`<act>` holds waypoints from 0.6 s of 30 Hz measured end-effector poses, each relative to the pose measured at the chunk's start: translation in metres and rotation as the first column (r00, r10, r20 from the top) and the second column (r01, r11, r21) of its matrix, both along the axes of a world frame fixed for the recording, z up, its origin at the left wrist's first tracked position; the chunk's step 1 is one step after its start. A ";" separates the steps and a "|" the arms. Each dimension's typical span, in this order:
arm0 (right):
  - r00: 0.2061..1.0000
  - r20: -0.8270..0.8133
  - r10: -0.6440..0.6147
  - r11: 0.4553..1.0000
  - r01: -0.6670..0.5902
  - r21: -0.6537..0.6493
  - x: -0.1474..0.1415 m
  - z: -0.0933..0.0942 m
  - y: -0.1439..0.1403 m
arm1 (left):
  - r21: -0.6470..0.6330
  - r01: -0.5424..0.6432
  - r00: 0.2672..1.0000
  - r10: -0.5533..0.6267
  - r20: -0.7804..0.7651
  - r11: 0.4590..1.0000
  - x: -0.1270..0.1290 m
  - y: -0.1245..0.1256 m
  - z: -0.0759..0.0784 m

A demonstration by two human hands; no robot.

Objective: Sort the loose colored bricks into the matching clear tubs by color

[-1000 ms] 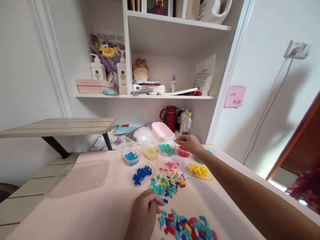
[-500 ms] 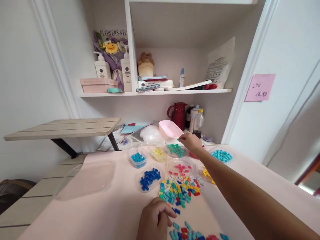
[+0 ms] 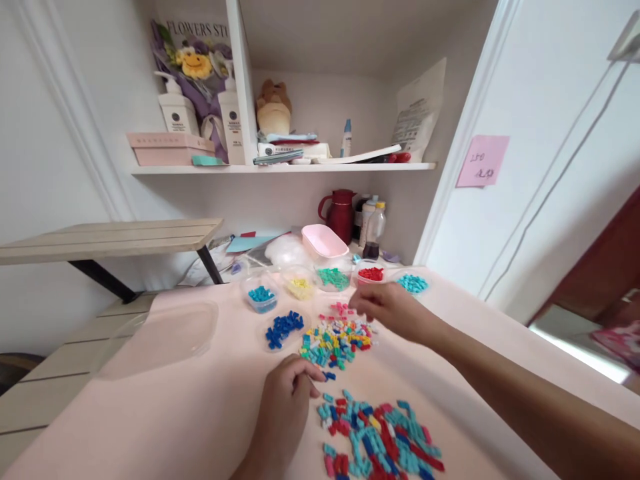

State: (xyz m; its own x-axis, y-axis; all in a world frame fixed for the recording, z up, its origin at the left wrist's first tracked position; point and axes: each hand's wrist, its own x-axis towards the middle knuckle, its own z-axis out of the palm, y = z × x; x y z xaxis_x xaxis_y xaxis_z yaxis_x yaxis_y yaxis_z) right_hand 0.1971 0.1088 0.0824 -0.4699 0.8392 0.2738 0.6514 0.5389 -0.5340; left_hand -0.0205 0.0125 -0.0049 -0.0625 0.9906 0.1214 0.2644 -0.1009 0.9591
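Mixed heap at seven o'clock from our right fingertips, one o'clock from our left!

We've got the right hand [image 3: 393,312] over the sorting spread, its fingers bunched, and we can't tell whether anything is pinched there; the pink pieces [image 3: 341,309] sit just off those tips at nine o'clock. The mixed heap [image 3: 336,343] lies between our two hands, near both, its pieces pointing every which way, so no single long axis. Our left hand [image 3: 287,393] rests on the table [image 3: 200,413], fingers curled in, grip unreadable, but it's the nearer one to that dark blue piece [image 3: 330,377], right beside its index tip at three o'clock, long axis roughly nine-to-three. The bigger near pile [image 3: 385,437] spreads at four o'clock from it.
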 end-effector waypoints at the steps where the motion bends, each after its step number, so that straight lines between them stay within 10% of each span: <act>1: 0.999 0.049 0.022 1.000 -0.021 -0.021 0.004 -0.003 -0.017 | -0.004 0.000 1.000 0.000 -0.002 1.000 0.000 0.000 0.001; 10: 0.964 0.254 -0.074 0.996 0.086 -0.034 0.043 -0.054 -0.073 | 0.073 -0.045 0.990 0.054 -0.134 0.996 -0.002 0.000 0.000; 18: 0.992 0.083 0.097 0.988 -0.085 -0.132 0.006 -0.045 -0.081 | 0.195 0.141 0.905 -0.046 -0.422 0.971 -0.001 -0.005 0.001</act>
